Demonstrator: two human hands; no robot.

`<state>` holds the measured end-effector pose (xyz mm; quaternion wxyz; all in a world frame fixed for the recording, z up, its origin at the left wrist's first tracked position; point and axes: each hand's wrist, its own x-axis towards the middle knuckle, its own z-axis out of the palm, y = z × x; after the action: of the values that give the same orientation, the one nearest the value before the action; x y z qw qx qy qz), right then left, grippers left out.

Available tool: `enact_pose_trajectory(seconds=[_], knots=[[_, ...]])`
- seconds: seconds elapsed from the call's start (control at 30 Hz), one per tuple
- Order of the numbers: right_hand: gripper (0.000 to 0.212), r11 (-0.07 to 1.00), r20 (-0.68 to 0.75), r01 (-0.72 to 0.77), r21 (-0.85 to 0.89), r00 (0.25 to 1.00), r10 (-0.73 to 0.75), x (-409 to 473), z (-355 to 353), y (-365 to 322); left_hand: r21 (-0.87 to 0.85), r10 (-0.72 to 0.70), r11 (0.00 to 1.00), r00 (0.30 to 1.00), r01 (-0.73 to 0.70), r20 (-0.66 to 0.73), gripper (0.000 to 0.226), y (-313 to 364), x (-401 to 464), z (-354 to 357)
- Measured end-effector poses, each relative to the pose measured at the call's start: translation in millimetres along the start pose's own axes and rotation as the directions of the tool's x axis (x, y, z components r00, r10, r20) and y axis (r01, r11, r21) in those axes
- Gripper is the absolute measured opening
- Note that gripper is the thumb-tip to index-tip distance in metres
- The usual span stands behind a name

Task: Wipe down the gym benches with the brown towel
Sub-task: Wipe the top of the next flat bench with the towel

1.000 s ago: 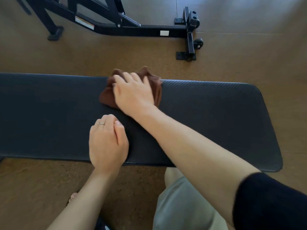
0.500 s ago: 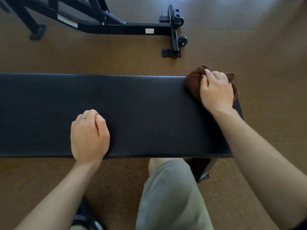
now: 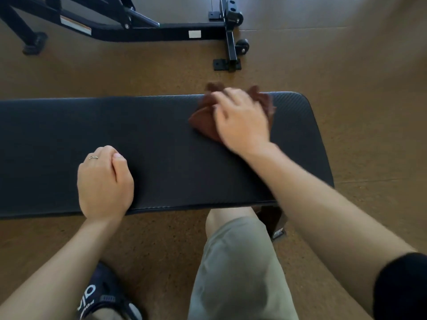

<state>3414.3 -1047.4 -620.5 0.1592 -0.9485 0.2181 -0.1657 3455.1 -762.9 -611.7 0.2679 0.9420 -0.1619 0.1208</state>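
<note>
A long black padded gym bench (image 3: 161,139) runs across the view, its rounded end at the right. The bunched brown towel (image 3: 203,121) lies on the pad near the far edge, towards that end. My right hand (image 3: 242,121) lies flat on the towel and presses it onto the pad, blurred by motion, covering most of the cloth. My left hand (image 3: 104,181) rests as a fist on the near edge of the bench, a ring on one finger, holding nothing.
A black steel frame of another gym machine (image 3: 161,31) with small wheels stands on the brown floor beyond the bench. My bent knee in khaki shorts (image 3: 235,250) and a dark shoe (image 3: 101,299) are below the bench, beside its leg (image 3: 275,220).
My right hand swept the towel from mid-bench to the right end, then came back a little to the left. My left hand stayed put on the near edge.
</note>
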Motion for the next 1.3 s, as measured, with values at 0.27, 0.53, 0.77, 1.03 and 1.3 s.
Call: enact_pose_trajectory(seconds=[0.27,0.53,0.77,1.03,1.3], knots=[[0.048,0.954,0.015,-0.291,-0.068,0.956,0.293,-61.8,-44.6,36.7,0.013,-0.016,1.000,1.000,0.016,0.006,0.029,-0.7,0.4,-1.0],[0.047,0.979,0.086,-0.196,-0.059,0.976,0.200,-46.1,-51.7,51.9,0.014,-0.026,1.000,1.000,0.025,0.013,0.028,-0.8,1.7,-0.5],[0.049,0.961,0.062,-0.264,-0.079,0.961,0.269,-28.3,-48.7,62.6,0.018,-0.018,1.000,1.000,0.018,0.009,0.028,-0.1,-0.4,-1.4],[0.050,0.954,0.080,-0.280,-0.103,0.954,0.289,-112.7,-73.2,59.3,0.045,-0.003,0.999,1.000,0.002,0.003,0.029,2.1,1.0,-1.5],[0.051,0.932,0.049,-0.358,-0.058,0.931,0.361,-5.4,-49.6,77.9,0.058,-0.028,0.998,1.000,0.029,-0.013,0.030,1.2,2.5,0.4]])
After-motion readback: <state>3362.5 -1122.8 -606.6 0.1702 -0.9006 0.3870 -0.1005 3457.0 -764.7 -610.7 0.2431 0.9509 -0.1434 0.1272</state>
